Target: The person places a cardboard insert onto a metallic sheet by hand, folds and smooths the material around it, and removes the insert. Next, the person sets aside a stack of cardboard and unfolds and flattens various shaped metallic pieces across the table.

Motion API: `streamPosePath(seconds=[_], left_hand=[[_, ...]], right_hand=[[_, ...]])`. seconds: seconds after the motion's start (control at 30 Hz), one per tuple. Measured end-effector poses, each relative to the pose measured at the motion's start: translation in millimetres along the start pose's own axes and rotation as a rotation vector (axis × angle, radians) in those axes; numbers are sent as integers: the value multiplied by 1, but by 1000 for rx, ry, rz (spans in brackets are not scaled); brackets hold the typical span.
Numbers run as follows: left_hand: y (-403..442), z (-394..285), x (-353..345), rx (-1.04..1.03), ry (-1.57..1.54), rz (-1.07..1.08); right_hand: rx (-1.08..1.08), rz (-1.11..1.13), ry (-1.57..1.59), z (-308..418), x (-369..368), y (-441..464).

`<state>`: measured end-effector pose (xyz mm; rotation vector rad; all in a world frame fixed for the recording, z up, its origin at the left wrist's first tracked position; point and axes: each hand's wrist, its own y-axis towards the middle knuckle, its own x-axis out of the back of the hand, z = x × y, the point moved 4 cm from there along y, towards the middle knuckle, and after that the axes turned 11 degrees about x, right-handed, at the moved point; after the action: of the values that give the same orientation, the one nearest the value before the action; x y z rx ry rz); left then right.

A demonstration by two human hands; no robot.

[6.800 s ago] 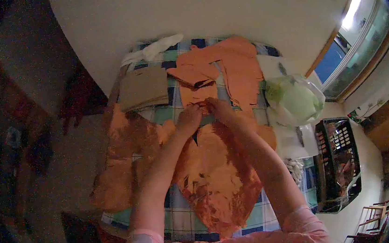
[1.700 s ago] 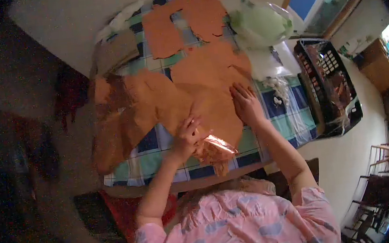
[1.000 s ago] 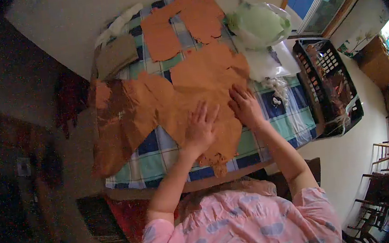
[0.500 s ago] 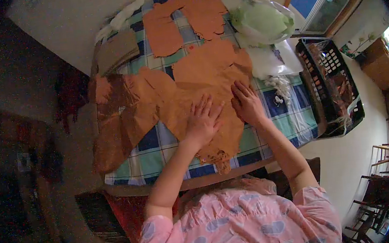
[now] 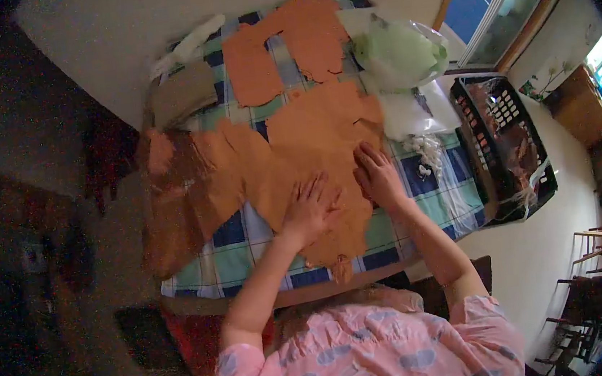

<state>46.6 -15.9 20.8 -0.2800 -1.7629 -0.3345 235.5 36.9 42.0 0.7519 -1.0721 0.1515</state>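
A large brown sheet with ragged edges (image 5: 309, 125), leathery or papery to look at, is spread over a checked cloth (image 5: 247, 226). My left hand (image 5: 310, 209) rests flat on its lower middle, fingers spread. Close to the sheet's right edge, my right hand (image 5: 381, 180) lies on it with slightly bent fingers and the thumb apart. A narrow, crinkled tip of the sheet (image 5: 341, 267) hangs at the near table edge. On the left, a darker, shiny part of the brown material (image 5: 180, 214) reaches the table's side. Further back lies an orange-brown piece with a notch (image 5: 315, 38).
Behind on the right sits a clear plastic bag with pale green contents (image 5: 400, 55), near white tangled strings (image 5: 424, 151). A black plastic crate (image 5: 503, 147) stands at the right side. A folded greyish-brown piece (image 5: 183, 94) lies back left. Chairs (image 5: 594, 297) stand far right.
The view has shifted slightly, so the table appears lower. Both hands stay on the brown sheet; the right fingers look closer together. The sheet's near end looks flatter than before.
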Motion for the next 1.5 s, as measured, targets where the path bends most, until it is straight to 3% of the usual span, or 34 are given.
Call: streamPosePath(seconds=[0.07,0.17,0.27,0.37,0.47,0.57,0.63,0.73,0.83,0.9,1.0,1.17,1.27,1.4,1.5], left_hand=[[-2,-3,5,1,-12,-41],[-3,-5,9,-4,0,-41],[-3,-1,-4,27,5,-5],[0,-2,3,53,-12,-13],[-3,-5,10,52,-30,-18],[-4,-6,16,65,-35,-30],[-5,-4,10,56,-27,-32],[-2,0,1,39,-60,-82],[-5,-3,8,36,-83,-92],[-7,-6,19,39,-99,-105],[-6,-6,28,52,-190,-157],[-4,12,50,207,-574,-242],[17,-1,58,32,-399,-397],[48,4,23,51,-235,-401],[53,13,7,101,-198,-326]], right_hand=[[-79,-71,36,0,9,5],[-238,20,-46,-9,12,11],[-193,12,-29,-1,18,22],[-480,145,209,-3,17,29],[-536,-182,1313,-9,-7,26],[-518,-331,1140,16,22,36],[-440,-169,882,1,-9,10],[-14,137,63,-42,-79,-39],[-125,333,71,13,-34,-17],[102,278,-20,26,-26,-10],[255,134,45,24,-36,-13],[182,193,46,49,-11,1],[162,217,67,55,-6,2],[146,271,56,20,-45,-18],[186,223,15,52,-10,1]])
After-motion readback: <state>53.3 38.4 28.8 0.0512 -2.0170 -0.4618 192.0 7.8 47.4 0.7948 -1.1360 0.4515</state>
